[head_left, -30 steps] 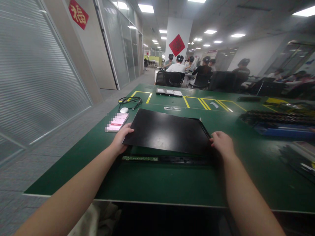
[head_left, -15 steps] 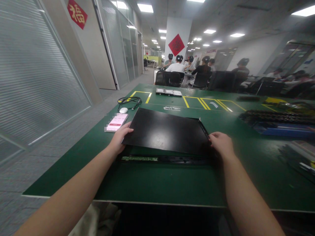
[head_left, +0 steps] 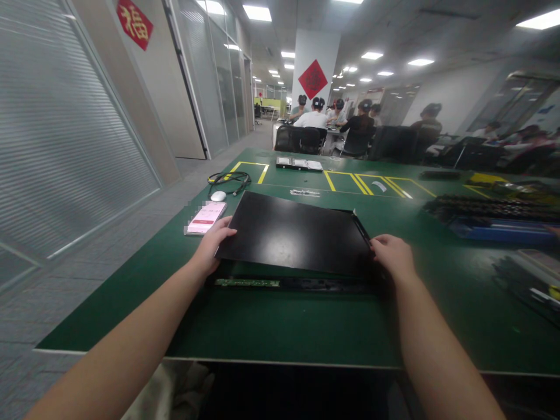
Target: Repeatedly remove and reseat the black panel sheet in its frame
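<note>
A glossy black LCD screen panel (head_left: 293, 233) is tilted above a thin black frame (head_left: 324, 285), with its left side raised. Along the near strip of that frame runs a green circuit board (head_left: 247, 283). My left hand (head_left: 214, 245) is closed on the panel's left edge, thumb on top and the other fingers underneath. At the right side, my right hand (head_left: 392, 255) pinches the frame's edge, close against the panel's right end. Its fingertips are partly hidden, so whether they also touch the panel is unclear.
On the green table (head_left: 284, 332) lie a phone (head_left: 205, 218), a white mouse (head_left: 218, 196), a coiled black cable (head_left: 230, 182) and several hard drives (head_left: 300, 164). A blue tray (head_left: 503, 230) and dark parts stand at the right. People sit at tables beyond.
The view has shifted very slightly. Both hands keep their hold, and the panel stays at about the same tilt. Someone's fingers now show at the right edge by the blue tray.
</note>
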Tool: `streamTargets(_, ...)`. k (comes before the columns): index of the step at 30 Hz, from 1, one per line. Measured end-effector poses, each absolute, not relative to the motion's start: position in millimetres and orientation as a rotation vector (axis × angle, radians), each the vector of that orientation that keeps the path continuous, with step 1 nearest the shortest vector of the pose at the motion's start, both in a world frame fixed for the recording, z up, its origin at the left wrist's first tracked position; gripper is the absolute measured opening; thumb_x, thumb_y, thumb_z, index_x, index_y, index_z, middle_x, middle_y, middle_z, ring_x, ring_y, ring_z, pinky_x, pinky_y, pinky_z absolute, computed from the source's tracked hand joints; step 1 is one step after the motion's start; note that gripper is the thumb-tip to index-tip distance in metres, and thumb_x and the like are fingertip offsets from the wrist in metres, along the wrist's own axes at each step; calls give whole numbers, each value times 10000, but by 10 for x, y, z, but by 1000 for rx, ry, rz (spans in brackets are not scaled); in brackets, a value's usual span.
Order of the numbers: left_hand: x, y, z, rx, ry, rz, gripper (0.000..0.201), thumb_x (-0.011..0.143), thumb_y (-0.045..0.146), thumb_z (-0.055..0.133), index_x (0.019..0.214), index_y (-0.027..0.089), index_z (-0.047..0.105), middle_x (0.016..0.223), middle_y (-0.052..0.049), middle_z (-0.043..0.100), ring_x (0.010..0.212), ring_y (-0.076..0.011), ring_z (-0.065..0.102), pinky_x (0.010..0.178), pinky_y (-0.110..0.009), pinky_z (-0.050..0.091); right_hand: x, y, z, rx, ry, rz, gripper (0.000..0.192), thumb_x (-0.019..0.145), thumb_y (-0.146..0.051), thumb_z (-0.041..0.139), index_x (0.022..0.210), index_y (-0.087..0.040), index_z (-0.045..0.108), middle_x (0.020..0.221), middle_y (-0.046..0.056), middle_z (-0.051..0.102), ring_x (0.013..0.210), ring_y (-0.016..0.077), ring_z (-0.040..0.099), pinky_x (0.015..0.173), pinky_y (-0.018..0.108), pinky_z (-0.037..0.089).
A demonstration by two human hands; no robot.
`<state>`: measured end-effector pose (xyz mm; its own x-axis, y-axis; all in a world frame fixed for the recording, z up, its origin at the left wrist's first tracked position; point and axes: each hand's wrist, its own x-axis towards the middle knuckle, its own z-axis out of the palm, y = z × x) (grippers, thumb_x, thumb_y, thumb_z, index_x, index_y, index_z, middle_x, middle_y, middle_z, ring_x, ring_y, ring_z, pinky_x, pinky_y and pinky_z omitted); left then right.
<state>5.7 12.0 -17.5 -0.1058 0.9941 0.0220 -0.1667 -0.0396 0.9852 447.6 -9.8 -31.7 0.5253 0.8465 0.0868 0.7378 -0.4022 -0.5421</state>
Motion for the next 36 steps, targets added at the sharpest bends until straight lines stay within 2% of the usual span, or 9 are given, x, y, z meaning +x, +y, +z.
streamTargets(11, 61, 66, -36, 1039, 1203, 1357, 439, 510, 251, 816, 942, 192, 767, 779, -29, 775, 754, -280, 733, 682, -362, 570, 4449, -113, -292, -2243, -1318, 215, 265, 855, -326, 573, 949, -205, 789, 771, 66, 758, 693, 211, 701, 688, 304, 503)
streamTargets(18, 45, 80, -21, 1009, 1188, 1377, 417, 499, 251, 831, 907, 183, 788, 749, -22, 780, 748, -271, 744, 691, -345, 579, 4455, -103, -297, -2251, -1312, 248, 280, 854, -335, 561, 956, -215, 792, 802, 60, 762, 673, 198, 689, 690, 304, 503)
streamTargets(26, 8, 132, -46, 1020, 1253, 1394, 319, 517, 254, 805, 829, 186, 800, 783, -64, 782, 858, -325, 738, 777, -404, 582, 4459, -108, -290, -2249, -1317, 234, 271, 843, -335, 578, 948, -213, 796, 786, 61, 759, 677, 205, 692, 687, 307, 504)
streamTargets(29, -33, 166, -97, 1118, 1334, 1393, 312, 538, 276, 807, 840, 199, 811, 890, -81, 792, 994, -351, 712, 856, -424, 564, 4483, -93, -319, -2230, -1312, 220, 263, 832, -338, 585, 930, -215, 796, 789, 67, 762, 673, 205, 696, 681, 304, 512)
streamTargets(32, -86, 211, -164, 1252, 1456, 1410, 229, 551, 280, 816, 771, 216, 813, 1061, -103, 783, 1171, -388, 644, 972, -452, 518, 4510, -76, -348, -2221, -1308, 204, 257, 820, -348, 597, 914, -219, 798, 788, 72, 761, 670, 207, 698, 687, 308, 523)
streamTargets(36, -124, 243, -213, 1312, 1553, 1388, 171, 531, 290, 859, 687, 243, 808, 1072, -101, 775, 1225, -416, 606, 1113, -496, 411, 4506, -79, -336, -2226, -1313, 205, 259, 824, -350, 594, 913, -217, 798, 771, 71, 757, 669, 216, 700, 701, 325, 521)
